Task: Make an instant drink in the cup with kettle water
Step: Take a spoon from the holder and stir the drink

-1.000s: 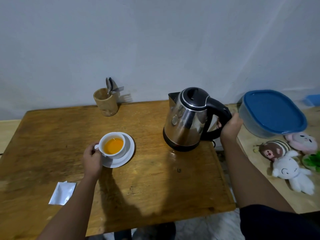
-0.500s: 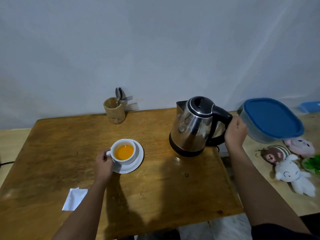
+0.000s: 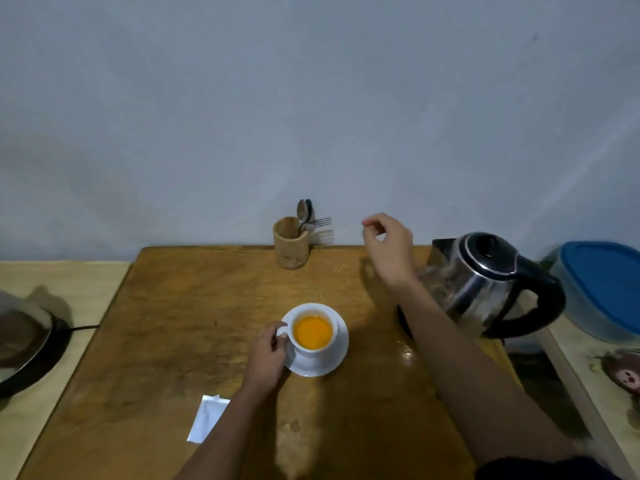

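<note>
a torn white sachet [image 3: 207, 418] lies flat near the table's [image 3: 166, 341] front edge, partly under the left forearm. mid-table, the left hand [image 3: 268, 356] pinches the handle of the white cup [image 3: 313, 332], which sits on a round saucer [image 3: 329, 362] and holds orange liquid. the right hand [image 3: 389, 249] hovers empty, fingers loosely curled, between the wooden cutlery holder [image 3: 290, 244] at the back edge and the steel kettle [image 3: 485, 282] at the right edge.

The cup [image 3: 313, 332] sits on a saucer [image 3: 332, 362] mid-table, holder [image 3: 290, 244] behind, kettle [image 3: 485, 282] right, sachet [image 3: 206, 419] front-left.
</note>
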